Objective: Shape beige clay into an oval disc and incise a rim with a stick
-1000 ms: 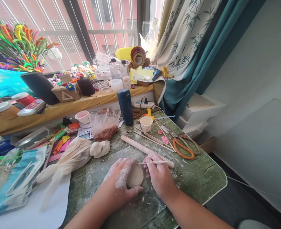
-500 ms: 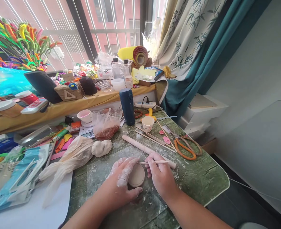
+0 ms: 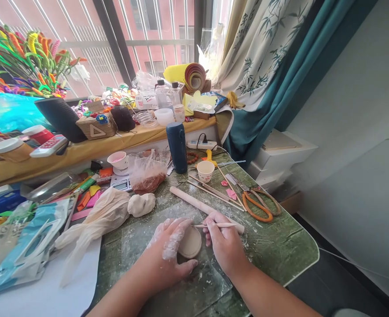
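A round, flat disc of pale clay lies on the clear plastic sheet. My left hand, dusted with white powder, curves round its left side, fingers along the far edge and thumb by the near edge. In my right hand a slim pale stick is pinched, its thin tip pointing left at the disc's far edge. Behind that hand lies a wooden rolling pin, slanted across the table. A lump of white clay sits beyond my left hand.
Orange-handled scissors, thin sticks and a paper cup lie to the right rear. A dark blue bottle stands at the back beside a bag of brown material. Plastic wrapping and packets cover the left side.
Almost nothing differs. Both hands, the disc and the stick keep their places; the whole view has shifted very slightly.
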`<act>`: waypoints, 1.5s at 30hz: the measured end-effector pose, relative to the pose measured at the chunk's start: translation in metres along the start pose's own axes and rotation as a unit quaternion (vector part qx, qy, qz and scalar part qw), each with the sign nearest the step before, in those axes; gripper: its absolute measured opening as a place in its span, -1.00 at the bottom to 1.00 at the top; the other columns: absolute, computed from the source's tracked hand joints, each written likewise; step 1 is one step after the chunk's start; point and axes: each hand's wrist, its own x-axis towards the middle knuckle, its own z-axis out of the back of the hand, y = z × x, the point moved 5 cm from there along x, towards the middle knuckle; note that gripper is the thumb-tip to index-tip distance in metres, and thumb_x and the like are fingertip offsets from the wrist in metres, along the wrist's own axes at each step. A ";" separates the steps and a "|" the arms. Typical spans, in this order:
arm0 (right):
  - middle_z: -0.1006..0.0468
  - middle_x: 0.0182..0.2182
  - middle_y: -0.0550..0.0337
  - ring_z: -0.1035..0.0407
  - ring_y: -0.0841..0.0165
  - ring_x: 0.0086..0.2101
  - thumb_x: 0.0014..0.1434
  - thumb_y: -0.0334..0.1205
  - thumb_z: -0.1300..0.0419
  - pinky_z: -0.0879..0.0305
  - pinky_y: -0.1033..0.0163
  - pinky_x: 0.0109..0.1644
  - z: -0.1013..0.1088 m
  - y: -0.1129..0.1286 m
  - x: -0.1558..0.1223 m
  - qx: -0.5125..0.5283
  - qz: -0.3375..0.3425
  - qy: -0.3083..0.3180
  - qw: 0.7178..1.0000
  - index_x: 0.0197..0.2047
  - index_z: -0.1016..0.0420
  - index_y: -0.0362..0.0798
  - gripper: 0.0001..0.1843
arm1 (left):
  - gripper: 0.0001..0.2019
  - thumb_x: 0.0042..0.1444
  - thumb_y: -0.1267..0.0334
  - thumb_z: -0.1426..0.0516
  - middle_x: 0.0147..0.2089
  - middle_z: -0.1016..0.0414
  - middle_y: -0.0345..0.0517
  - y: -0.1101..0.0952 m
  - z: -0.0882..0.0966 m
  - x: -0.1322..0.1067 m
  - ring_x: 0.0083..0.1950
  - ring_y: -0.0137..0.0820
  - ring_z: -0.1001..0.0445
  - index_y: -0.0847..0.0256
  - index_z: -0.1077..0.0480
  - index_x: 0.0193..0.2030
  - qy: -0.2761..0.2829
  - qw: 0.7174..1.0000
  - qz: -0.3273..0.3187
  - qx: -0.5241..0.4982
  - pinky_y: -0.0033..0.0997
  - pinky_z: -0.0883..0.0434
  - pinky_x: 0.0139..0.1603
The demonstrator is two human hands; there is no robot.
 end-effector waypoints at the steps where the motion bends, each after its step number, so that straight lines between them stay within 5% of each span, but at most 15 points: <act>1: -0.45 -0.46 0.23 -0.33 0.34 -0.52 0.39 0.04 -0.01 -0.33 0.27 -0.46 0.000 0.000 0.000 0.000 -0.001 0.001 1.000 -0.28 -0.44 0.01 -0.65 | -0.20 -0.02 0.24 -0.35 0.34 -0.39 -0.05 0.001 0.000 0.000 0.34 -0.01 -0.30 -0.01 -0.21 0.38 0.007 1.000 -0.007 -0.003 0.12 -0.20 0.41; 14: -0.45 -0.44 0.22 -0.34 0.32 -0.48 0.40 0.01 0.00 -0.34 0.25 -0.42 0.004 0.000 -0.002 -0.022 0.013 0.000 1.000 -0.29 -0.43 0.03 -0.67 | -0.26 0.01 0.11 -0.35 0.27 -0.44 0.03 0.000 -0.001 0.002 0.27 0.04 -0.37 0.09 -0.26 0.34 -0.010 0.998 0.052 0.032 0.18 -0.27 0.35; 22: -0.45 -0.45 0.23 -0.33 0.32 -0.49 0.40 0.01 0.01 -0.33 0.26 -0.44 0.003 0.001 -0.001 -0.015 0.010 0.003 1.000 -0.29 -0.42 0.03 -0.66 | -0.28 -0.02 0.20 -0.36 0.22 -0.47 -0.04 0.003 0.000 0.000 0.23 -0.04 -0.40 0.03 -0.27 0.31 -0.029 0.999 0.033 -0.004 0.05 -0.34 0.32; 29: -0.45 -0.46 0.23 -0.33 0.34 -0.51 0.40 0.01 0.00 -0.31 0.27 -0.44 0.005 0.000 0.000 -0.017 0.011 -0.004 1.000 -0.30 -0.42 0.02 -0.67 | -0.26 0.01 0.17 -0.35 0.31 -0.39 0.00 0.001 -0.001 0.001 0.31 0.01 -0.33 0.05 -0.24 0.34 -0.015 1.000 0.019 0.010 0.13 -0.25 0.39; 45: -0.40 -0.47 0.26 -0.31 0.32 -0.40 0.44 -0.11 0.05 -0.26 0.26 -0.29 0.008 0.021 -0.005 -0.141 0.126 -0.011 0.982 -0.36 -0.36 0.02 -0.66 | -0.27 0.03 0.15 -0.32 0.22 -0.46 0.06 -0.001 -0.007 0.000 0.19 0.04 -0.41 0.11 -0.25 0.35 -0.053 0.997 0.036 0.051 0.15 -0.35 0.27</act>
